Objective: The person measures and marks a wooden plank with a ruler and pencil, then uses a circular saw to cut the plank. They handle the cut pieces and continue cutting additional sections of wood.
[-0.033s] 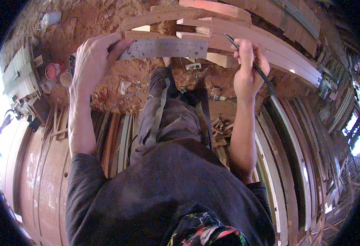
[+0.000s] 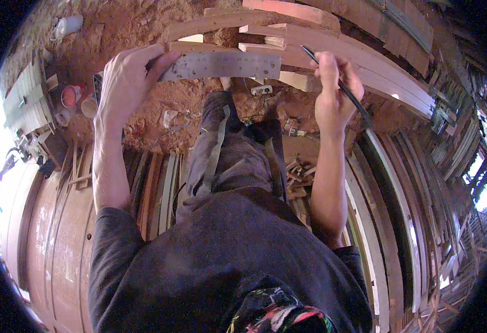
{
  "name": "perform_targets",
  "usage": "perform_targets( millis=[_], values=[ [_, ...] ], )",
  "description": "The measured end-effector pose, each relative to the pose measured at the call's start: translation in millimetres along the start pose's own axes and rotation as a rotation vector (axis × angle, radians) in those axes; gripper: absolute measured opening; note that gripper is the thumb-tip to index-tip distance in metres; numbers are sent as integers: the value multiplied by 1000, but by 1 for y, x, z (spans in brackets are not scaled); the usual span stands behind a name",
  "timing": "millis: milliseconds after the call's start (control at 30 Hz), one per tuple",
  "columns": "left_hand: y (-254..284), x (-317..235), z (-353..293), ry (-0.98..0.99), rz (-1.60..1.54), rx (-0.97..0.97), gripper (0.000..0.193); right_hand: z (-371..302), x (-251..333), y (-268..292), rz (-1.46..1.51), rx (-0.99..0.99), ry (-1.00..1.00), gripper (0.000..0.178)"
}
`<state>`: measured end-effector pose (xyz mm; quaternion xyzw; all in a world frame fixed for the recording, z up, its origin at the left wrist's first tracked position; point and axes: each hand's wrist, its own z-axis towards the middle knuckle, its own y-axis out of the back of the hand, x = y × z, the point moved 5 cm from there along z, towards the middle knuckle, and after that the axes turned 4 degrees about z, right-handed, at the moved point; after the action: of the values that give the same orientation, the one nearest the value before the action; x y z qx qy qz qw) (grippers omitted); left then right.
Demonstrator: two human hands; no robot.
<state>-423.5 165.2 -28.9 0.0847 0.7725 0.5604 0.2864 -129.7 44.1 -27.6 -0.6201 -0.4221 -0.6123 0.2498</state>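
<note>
My left hand (image 2: 125, 83) is closed on the left end of a wide, stained metal ruler (image 2: 221, 65), thumb along its edge. The ruler lies across the near side of a pale wooden beam (image 2: 304, 57), and its gripped end is hidden. In my right hand (image 2: 336, 91) is a dark pencil (image 2: 350, 95), slanted with its tip up and to the left, over the beam just beyond the ruler's right end. Whether the tip touches the wood I cannot tell. Notches are cut into the beam's left end, close behind the ruler.
Another wooden piece (image 2: 215, 23) lies behind the ruler. A white power socket strip (image 2: 261, 90) sits on the reddish dirt floor (image 2: 149, 125) near my feet. Long boards (image 2: 387, 222) are stacked at right, and a red bucket (image 2: 71, 95) stands at left.
My right hand has tilted slightly, and the pencil tip has shifted a little to the left. The left hand and the ruler have stayed in place.
</note>
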Motion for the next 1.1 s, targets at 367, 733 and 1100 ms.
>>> perform_targets(
  millis=[367, 733, 1100],
  values=[
    [0, -1, 5, -76, 39, -87, 26, 34, -19, -25, 23, 122, 46, 31],
    [-11, 9, 5, -60, 77, -66, 23, 41, -25, -28, 6, 190, 94, 33],
    [-11, 7, 4, -72, 14, -113, 28, 44, -37, -27, -49, 205, 105, 33]
  ],
)
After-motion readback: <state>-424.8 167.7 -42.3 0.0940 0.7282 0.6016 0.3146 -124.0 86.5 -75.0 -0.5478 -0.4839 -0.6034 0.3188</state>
